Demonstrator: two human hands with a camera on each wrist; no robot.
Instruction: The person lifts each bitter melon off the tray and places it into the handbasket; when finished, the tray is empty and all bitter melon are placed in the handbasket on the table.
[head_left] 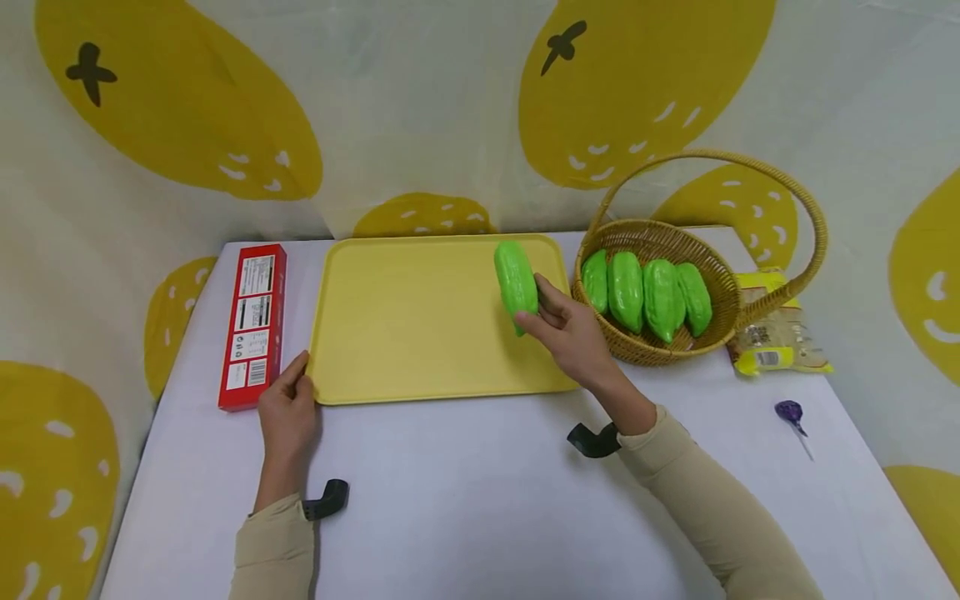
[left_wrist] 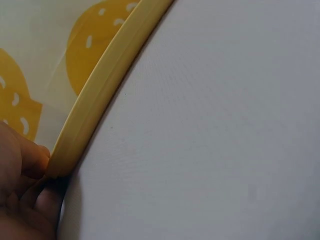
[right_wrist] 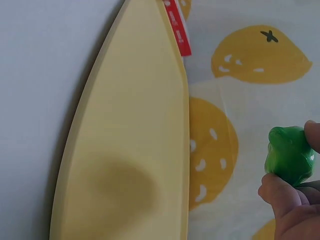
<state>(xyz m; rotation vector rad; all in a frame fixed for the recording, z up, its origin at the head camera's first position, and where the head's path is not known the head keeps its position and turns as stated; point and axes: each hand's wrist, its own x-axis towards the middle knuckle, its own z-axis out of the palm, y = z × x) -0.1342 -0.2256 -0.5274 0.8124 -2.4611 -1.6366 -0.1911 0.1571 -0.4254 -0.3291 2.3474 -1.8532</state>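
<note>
My right hand point(head_left: 573, 333) holds a glossy green star fruit point(head_left: 516, 282) above the right part of a yellow tray point(head_left: 420, 317). In the right wrist view, the star fruit point(right_wrist: 289, 154) shows its lobed end between thumb and fingers. At the tray's near left corner, my left hand point(head_left: 288, 417) grips the rim. The left wrist view shows that hand point(left_wrist: 25, 185) at the tray rim point(left_wrist: 92, 100), some fingers curled beneath it in shadow. More green star fruits point(head_left: 663, 300) lie side by side in a wicker basket point(head_left: 652, 354) right of the tray.
A red box point(head_left: 252, 325) lies along the tray's left side. The basket's tall handle point(head_left: 813, 208) arches up to the right. Behind it lies a yellow-and-clear packet point(head_left: 780, 333). A purple lollipop point(head_left: 791, 414) lies at the right on the white tabletop point(head_left: 450, 500).
</note>
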